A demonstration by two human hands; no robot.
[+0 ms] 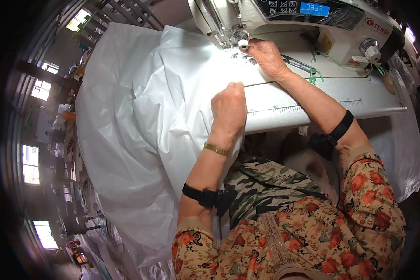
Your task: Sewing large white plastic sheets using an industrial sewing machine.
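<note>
White fabric (pixel 140 116) drapes over the sewing table's (pixel 312 100) left edge — left hand (pixel 228 109) fingers curled together pinching its fold, right hand (pixel 266 56) fingers pressed together at the needle (pixel 241 39).

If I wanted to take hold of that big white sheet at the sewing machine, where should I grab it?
Probably at the near edge of the white sheet, where the left hand already pinches it on the machine bed. Come from the left: there it lies flat, while the rest drapes loosely off the table, and the right hand guards the needle.
</note>
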